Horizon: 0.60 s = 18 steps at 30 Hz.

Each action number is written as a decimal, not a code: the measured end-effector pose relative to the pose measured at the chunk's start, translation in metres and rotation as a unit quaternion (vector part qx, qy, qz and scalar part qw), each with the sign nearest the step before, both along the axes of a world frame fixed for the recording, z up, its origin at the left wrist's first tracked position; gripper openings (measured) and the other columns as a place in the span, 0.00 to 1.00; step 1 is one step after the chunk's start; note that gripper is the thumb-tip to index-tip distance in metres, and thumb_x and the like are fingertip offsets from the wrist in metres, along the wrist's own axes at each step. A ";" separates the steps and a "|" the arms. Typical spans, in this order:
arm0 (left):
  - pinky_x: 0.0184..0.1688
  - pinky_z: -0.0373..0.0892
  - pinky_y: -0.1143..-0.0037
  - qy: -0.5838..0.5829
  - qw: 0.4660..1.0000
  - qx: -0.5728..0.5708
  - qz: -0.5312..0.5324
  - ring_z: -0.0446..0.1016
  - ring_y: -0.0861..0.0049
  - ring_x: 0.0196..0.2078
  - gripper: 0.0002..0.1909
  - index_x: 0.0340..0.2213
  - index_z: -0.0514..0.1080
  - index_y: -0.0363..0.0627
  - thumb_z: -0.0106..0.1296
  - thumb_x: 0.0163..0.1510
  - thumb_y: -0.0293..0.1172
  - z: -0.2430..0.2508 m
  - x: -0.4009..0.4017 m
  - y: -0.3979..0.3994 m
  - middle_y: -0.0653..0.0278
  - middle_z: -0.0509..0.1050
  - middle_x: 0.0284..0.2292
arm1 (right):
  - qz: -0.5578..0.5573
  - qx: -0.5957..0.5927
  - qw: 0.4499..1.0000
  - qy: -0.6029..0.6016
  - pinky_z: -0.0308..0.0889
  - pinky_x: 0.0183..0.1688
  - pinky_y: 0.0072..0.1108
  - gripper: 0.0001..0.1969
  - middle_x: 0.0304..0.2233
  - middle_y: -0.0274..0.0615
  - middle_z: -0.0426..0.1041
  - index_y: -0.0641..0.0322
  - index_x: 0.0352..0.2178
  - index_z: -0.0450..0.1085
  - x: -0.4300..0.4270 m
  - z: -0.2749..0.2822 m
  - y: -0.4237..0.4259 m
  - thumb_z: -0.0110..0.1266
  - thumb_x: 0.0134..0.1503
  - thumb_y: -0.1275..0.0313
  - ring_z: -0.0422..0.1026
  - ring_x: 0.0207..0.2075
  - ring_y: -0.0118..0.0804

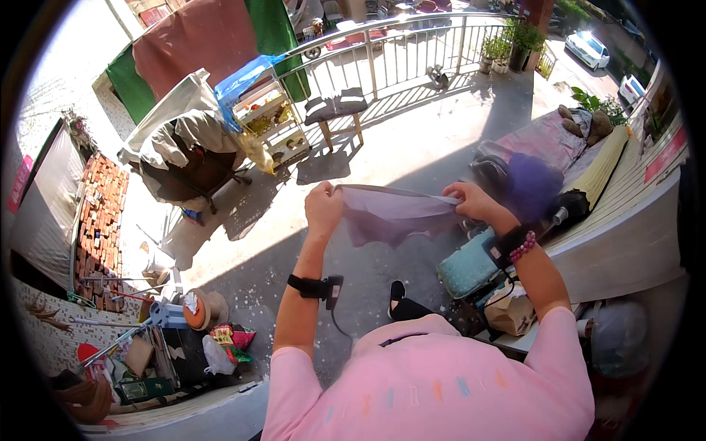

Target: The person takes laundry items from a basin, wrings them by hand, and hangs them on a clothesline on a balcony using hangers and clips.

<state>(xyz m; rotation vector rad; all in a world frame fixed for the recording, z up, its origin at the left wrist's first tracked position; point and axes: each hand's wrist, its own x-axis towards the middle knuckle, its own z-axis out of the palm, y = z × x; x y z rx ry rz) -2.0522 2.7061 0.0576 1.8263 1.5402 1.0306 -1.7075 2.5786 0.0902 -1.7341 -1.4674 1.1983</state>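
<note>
A thin grey-mauve cloth is stretched between both hands in front of me, its lower edge hanging loose and wavy. My left hand grips one upper corner, fingers closed. At the other upper corner, my right hand pinches the cloth between thumb and fingers. Below the right hand stands a light-blue dotted padded item. Beyond that hand, to the right, is a purple mesh-like bundle.
A metal railing runs across the far side. A padded stool, a white shelf and a cloth-draped office chair stand ahead left. Bags and household items crowd the lower left; a paper bag sits at right.
</note>
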 end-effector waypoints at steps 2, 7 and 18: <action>0.29 0.66 0.68 -0.032 0.995 -0.093 0.005 0.71 0.62 0.22 0.11 0.21 0.71 0.37 0.49 0.48 0.34 0.014 0.017 0.061 0.53 0.71 0.18 | 0.014 0.090 0.954 -0.285 0.68 0.42 0.30 0.18 0.37 0.48 0.73 0.59 0.37 0.73 0.028 -0.007 0.041 0.51 0.42 0.83 0.72 0.38 0.47; 0.15 0.67 0.76 -0.001 0.999 -0.024 -0.032 0.70 0.74 0.13 0.13 0.19 0.69 0.36 0.44 0.53 0.29 0.030 0.070 0.185 0.57 0.73 0.17 | 0.007 0.134 0.888 -0.441 0.70 0.41 0.30 0.12 0.37 0.46 0.73 0.61 0.35 0.72 0.083 0.019 0.162 0.49 0.47 0.81 0.74 0.40 0.45; 0.42 0.64 0.64 0.108 0.984 0.090 -0.112 0.67 0.57 0.41 0.07 0.22 0.68 0.36 0.50 0.48 0.28 0.039 0.279 0.395 0.54 0.68 0.34 | -0.350 0.067 0.811 0.464 0.71 0.44 0.34 0.18 0.36 0.46 0.70 0.66 0.48 0.60 0.265 -0.046 0.372 0.38 0.56 0.84 0.72 0.37 0.42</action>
